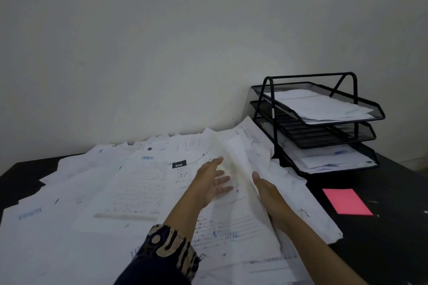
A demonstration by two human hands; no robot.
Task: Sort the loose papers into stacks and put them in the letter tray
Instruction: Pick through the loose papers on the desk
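Hands first: left hand (212,180) open, fingers spread flat over the loose papers (129,187) that cover the worktop (382,238); right hand (269,194) grips the edge of a lifted sheet bundle (234,159), fingers hidden behind it. Letter tray (319,120) stands just right of the pile, paper in top and bottom tiers, middle looks empty. Risks: thin bundle may buckle or shed sheets, drag neighbours off the heap, or snag the tray's frame going in.
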